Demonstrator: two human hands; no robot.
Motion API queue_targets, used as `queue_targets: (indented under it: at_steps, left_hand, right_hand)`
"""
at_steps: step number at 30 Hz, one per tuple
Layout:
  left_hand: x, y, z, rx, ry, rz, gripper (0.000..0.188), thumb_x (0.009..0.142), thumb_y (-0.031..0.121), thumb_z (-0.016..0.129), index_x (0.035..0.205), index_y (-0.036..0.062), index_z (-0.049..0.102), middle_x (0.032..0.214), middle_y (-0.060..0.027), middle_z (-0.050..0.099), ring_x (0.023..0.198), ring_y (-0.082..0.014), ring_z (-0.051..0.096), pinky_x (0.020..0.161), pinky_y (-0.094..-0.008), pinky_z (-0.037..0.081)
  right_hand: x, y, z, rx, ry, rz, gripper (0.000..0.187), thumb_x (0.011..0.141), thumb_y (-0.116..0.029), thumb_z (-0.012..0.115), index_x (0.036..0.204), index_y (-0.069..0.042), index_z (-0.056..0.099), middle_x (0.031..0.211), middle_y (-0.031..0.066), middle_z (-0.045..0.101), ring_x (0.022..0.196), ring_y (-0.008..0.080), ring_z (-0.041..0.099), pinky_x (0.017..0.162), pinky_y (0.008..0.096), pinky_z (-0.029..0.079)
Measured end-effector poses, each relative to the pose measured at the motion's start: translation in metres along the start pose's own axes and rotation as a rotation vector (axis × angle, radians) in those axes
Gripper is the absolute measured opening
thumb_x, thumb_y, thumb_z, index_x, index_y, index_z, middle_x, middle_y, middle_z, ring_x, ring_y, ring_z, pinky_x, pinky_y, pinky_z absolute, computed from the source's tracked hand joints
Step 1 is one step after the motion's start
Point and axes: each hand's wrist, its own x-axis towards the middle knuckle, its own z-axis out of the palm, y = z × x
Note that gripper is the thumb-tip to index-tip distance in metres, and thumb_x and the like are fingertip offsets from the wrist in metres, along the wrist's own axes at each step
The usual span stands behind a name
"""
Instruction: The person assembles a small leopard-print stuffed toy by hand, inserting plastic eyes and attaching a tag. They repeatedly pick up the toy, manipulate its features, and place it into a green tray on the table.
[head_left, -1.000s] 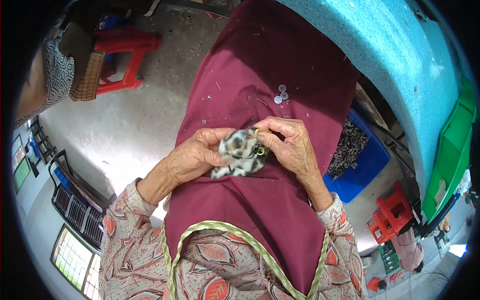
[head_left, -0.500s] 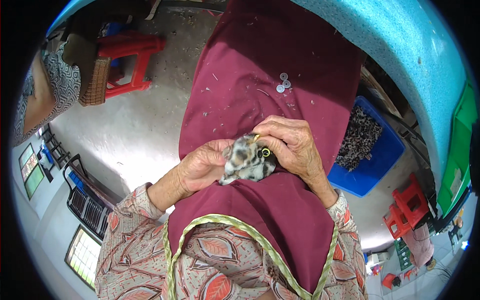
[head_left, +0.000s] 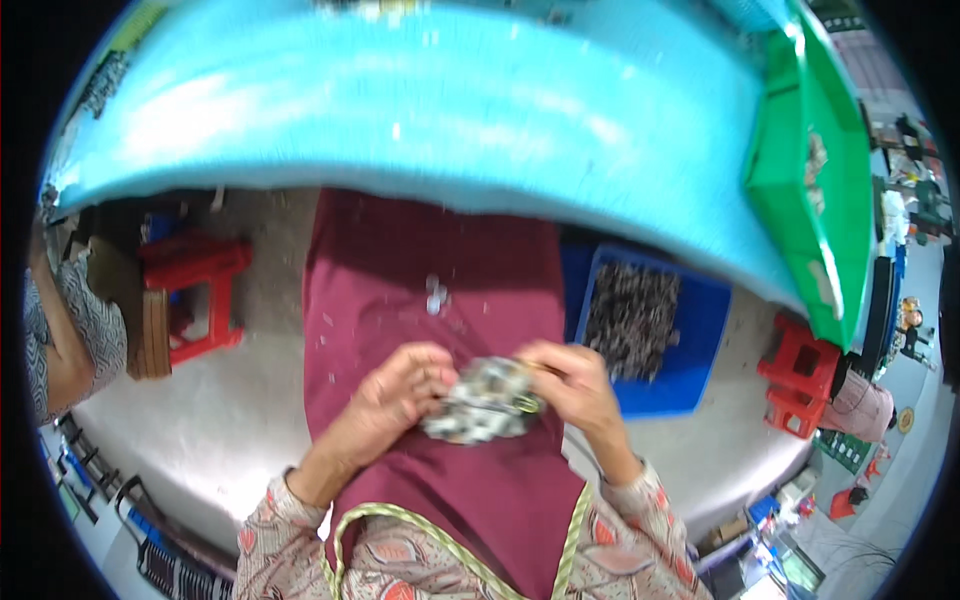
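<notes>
Mottled black-and-white plush piece, motion-blurred; yellow-green ring on right side; over maroon apron.

The wearer's two hands, one furry piece and one green tray are visible.

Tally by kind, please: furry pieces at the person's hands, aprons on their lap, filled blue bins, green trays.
Furry patterned piece: 1
Maroon apron: 1
Filled blue bin: 1
Green tray: 1
Total: 4
</notes>
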Motion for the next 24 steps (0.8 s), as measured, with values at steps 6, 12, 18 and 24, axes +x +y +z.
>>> queue_targets:
  at_steps: [6,12,18,24]
  left_hand:
    - [0.017,-0.001,-0.004,0.193,0.033,-0.063,0.027,0.085,0.017,0.069,0.107,0.0039,0.059,0.098,-0.004,0.061,0.092,-0.0124,0.06,0.083,-0.0272,0.05]
    - [0.019,0.022,-0.008,0.346,0.099,0.018,0.021,0.087,0.015,0.068,0.102,0.004,0.059,0.096,-0.0017,0.062,0.09,-0.0108,0.06,0.08,-0.0253,0.049]
    - [0.02,0.035,-0.013,0.364,0.124,0.054,0.018,0.087,0.011,0.067,0.101,0.0038,0.06,0.093,-0.0021,0.062,0.087,-0.0109,0.061,0.077,-0.0247,0.05]
    - [0.021,0.035,-0.006,0.407,0.164,0.135,0.013,0.087,0.004,0.064,0.099,0.003,0.061,0.087,-0.0027,0.063,0.079,-0.0095,0.06,0.071,-0.0232,0.049]
  right_hand:
    - [-0.079,0.042,-0.127,-0.88,0.378,0.279,0.012,0.08,-0.006,0.063,0.09,0.0,0.067,0.071,0.0127,0.064,0.062,0.0147,0.063,0.056,0.0277,0.049]
    - [-0.043,-0.018,-0.112,-0.54,0.539,0.056,0.006,0.078,0.0,0.065,0.084,0.002,0.064,0.071,0.0127,0.066,0.062,0.0184,0.065,0.057,0.0286,0.05]
    - [0.023,-0.095,-0.072,-0.562,0.398,-0.345,0.006,0.078,0.0,0.067,0.083,0.0,0.064,0.076,0.0123,0.066,0.065,0.0246,0.065,0.059,0.0293,0.049]
    - [0.078,-0.115,-0.088,-0.702,0.4,-0.71,0.005,0.08,-0.003,0.064,0.084,-0.004,0.063,0.077,0.0118,0.065,0.068,0.029,0.064,0.06,0.0359,0.05]
